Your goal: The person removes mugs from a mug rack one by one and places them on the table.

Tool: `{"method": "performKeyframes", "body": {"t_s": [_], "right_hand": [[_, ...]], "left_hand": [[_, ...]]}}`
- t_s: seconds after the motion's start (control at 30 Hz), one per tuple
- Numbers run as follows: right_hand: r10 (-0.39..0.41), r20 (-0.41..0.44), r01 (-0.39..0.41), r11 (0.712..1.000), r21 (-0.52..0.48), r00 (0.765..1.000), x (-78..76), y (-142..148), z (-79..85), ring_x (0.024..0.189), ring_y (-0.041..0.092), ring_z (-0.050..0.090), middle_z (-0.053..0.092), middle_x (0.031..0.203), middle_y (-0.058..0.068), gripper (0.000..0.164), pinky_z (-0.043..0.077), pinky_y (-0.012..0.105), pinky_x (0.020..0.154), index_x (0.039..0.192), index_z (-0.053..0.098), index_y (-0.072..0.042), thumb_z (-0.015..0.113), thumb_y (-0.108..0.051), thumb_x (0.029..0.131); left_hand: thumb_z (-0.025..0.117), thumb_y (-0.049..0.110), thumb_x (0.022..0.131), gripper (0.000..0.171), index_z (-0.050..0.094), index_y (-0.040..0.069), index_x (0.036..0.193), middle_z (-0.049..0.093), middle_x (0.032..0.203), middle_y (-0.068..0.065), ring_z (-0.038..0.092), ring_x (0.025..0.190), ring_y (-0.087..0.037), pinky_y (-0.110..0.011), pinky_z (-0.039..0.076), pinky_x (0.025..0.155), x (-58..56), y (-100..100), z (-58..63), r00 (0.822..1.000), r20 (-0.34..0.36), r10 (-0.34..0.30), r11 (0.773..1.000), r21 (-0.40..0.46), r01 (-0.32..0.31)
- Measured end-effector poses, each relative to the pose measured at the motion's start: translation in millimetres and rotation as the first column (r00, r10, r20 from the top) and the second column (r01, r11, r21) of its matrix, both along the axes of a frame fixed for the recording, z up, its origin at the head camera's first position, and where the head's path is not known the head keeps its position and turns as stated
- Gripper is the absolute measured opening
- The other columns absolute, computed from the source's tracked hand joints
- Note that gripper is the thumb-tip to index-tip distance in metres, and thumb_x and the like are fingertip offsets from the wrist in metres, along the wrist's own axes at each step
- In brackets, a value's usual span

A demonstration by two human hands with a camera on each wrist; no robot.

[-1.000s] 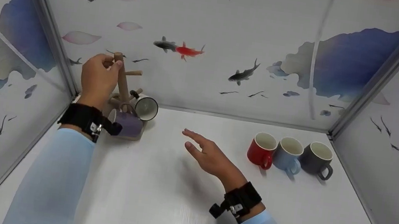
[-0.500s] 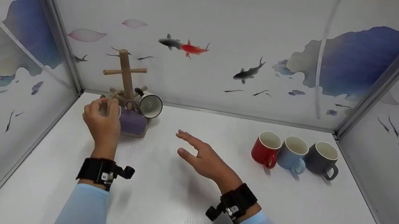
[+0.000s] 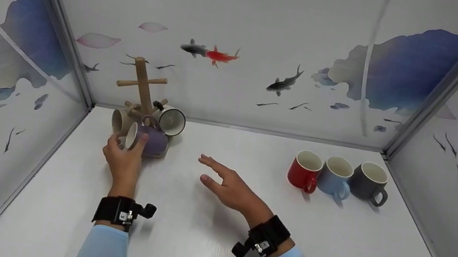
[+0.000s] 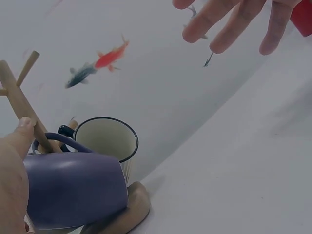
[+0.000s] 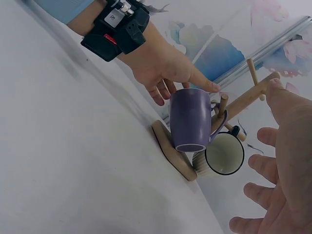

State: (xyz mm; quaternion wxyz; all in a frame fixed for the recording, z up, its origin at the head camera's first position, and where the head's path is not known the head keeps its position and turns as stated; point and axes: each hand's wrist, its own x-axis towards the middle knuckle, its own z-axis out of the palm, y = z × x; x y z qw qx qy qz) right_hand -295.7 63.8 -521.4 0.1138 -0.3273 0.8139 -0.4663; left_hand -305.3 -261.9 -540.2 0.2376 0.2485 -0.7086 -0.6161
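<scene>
A wooden mug tree [image 3: 142, 86] stands at the back left with mugs hung on its lower pegs. My left hand [image 3: 122, 165] is at the mouth of the purple mug [image 3: 155, 143], thumb and fingers spread apart. In the right wrist view its thumb [image 5: 204, 83] stretches straight along the mug's rim, with the other fingers to the side. Behind hang a beige mug [image 3: 120, 121] and a cream mug with a dark rim [image 3: 171, 122]. My right hand [image 3: 236, 191] hovers over the table's middle, holding nothing, fingers extended.
Red [image 3: 305, 171], light blue [image 3: 334, 175] and dark grey [image 3: 368, 182] mugs stand upright in a row at the right. Printed walls [image 3: 233, 98] enclose the white table [image 3: 196, 239] at the back and both sides. The tree's upper pegs [image 3: 157, 81] are bare.
My left hand has come down from the top of the mug tree toward me, past its base, to the purple mug's mouth. My right hand has shifted slightly left and toward me.
</scene>
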Motion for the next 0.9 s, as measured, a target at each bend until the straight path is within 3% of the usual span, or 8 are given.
{"method": "performKeyframes", "body": {"t_s": [0.17,0.3,0.5,0.9], "right_hand": [[-0.004,0.002,0.004,1.0,0.0,1.0,-0.3,-1.3,-2.2,0.177,0.02,0.026,0.036,0.185,-0.013,0.06,0.032,0.059,0.14,0.174,0.046,-0.035,0.059,-0.052,0.118],[0.008,0.006,-0.008,1.0,0.003,1.0,-1.0,-3.2,-3.6,0.177,0.018,0.026,0.036,0.185,-0.014,0.064,0.031,0.057,0.141,0.175,0.045,-0.036,0.058,-0.059,0.116],[0.005,0.008,-0.005,1.0,0.005,1.0,-0.9,-2.3,-6.0,0.176,0.02,0.027,0.037,0.185,-0.011,0.063,0.031,0.057,0.141,0.175,0.045,-0.035,0.057,-0.056,0.117],[0.006,0.02,-0.006,1.0,0.002,1.0,2.0,0.6,-6.2,0.176,0.019,0.028,0.036,0.185,-0.012,0.061,0.031,0.055,0.142,0.175,0.044,-0.037,0.058,-0.054,0.118]], "left_hand": [[0.091,0.058,0.094,0.118,0.025,0.01,0.179,0.039,0.177,-0.027,0.045,0.163,-0.039,-0.048,0.042,0.134,-2.0,-0.8,-4.5,0.998,0.003,-0.057,0.992,0.111,0.056],[0.091,0.055,0.096,0.113,0.029,0.005,0.177,0.044,0.177,-0.026,0.045,0.165,-0.035,-0.046,0.039,0.137,-5.0,-2.7,-6.3,0.996,-0.006,-0.087,0.982,0.17,0.087],[0.089,0.054,0.097,0.102,0.042,0.001,0.171,0.048,0.177,-0.02,0.046,0.164,-0.033,-0.046,0.035,0.139,-9.0,-4.6,-5.9,0.991,0.021,-0.131,0.974,0.187,0.125],[0.09,0.046,0.099,0.089,0.052,0.001,0.166,0.057,0.169,-0.019,0.058,0.151,-0.027,-0.038,0.049,0.126,-9.9,-9.6,-2.0,0.993,0.011,-0.118,0.965,0.238,0.112]]}}
